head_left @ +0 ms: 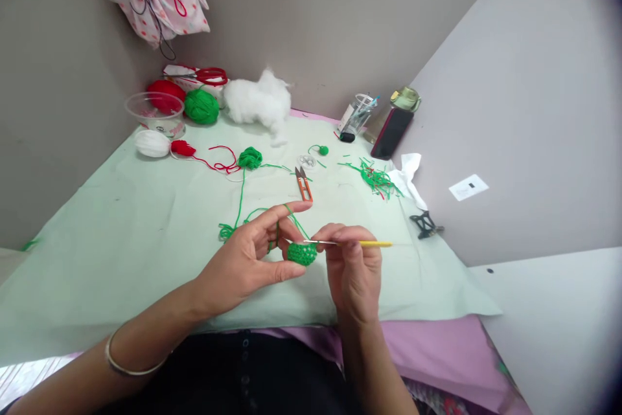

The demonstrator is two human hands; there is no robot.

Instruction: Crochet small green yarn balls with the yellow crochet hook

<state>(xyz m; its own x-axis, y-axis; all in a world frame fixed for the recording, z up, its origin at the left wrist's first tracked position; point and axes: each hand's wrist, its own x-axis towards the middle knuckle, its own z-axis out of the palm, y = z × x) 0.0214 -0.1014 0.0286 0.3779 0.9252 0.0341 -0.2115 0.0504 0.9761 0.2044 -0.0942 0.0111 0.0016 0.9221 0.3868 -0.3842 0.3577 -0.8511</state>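
My left hand (253, 250) pinches a small green crochet piece (302, 254) between thumb and fingers. Green yarn (297, 219) loops over its raised index finger and runs down to the piece. In my right hand (354, 266) is a crochet hook (374, 244) with a yellow handle, held level. The hook's metal tip lies at the top edge of the crochet piece; whether it is inside a stitch I cannot tell. A loose green yarn bundle (250, 158) lies beyond my left hand, with strands trailing toward it.
Orange thread snips (304, 184) lie just beyond my hands. Green yarn scraps (376, 180), a phone (392, 133) and a black stand (426, 225) are to the right. White stuffing (257, 103), a green yarn ball (201, 107) and a plastic tub (156, 118) stand at the back.
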